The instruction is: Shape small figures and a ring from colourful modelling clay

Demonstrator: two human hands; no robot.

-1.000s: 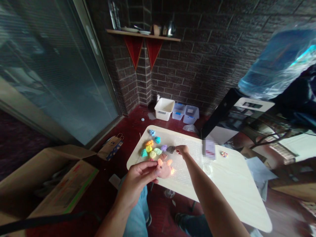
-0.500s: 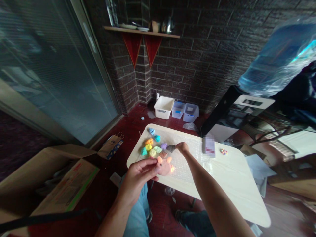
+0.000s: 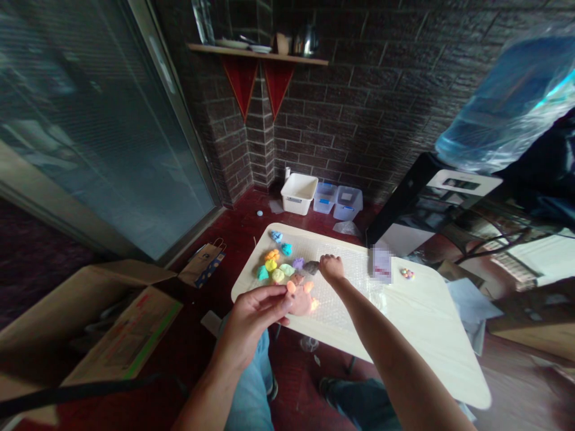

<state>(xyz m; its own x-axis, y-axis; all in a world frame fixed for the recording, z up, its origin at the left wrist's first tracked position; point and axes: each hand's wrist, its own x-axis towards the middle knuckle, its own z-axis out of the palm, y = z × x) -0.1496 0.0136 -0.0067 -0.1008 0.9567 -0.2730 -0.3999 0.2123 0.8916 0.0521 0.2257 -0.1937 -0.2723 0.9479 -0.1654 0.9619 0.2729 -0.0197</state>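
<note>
My right hand (image 3: 332, 269) pinches a grey clay lump (image 3: 311, 267) at the middle of a sheet of bubble wrap (image 3: 350, 293). My left hand (image 3: 256, 314) hangs curled at the table's near edge, its fingertips against a pink clay lump (image 3: 300, 303) topped with small orange pieces. Whether those fingers grip anything is hard to tell. Further left lie several small clay lumps in blue, teal, orange, yellow and purple, such as the purple clay lump (image 3: 297, 263). All of this rests on a pale wooden table (image 3: 426, 341).
A blurred card (image 3: 381, 264) and small coloured beads (image 3: 406, 273) lie on the table. A cardboard box (image 3: 108, 323) and paper bag (image 3: 202, 266) stand left on the red floor. A white bin (image 3: 299, 193) and clear plastic boxes (image 3: 335, 202) line the brick wall.
My left hand has risen slightly and its fingers have shifted over the pink clay. My right hand stays at the grey lump, and the view has tilted a little.
</note>
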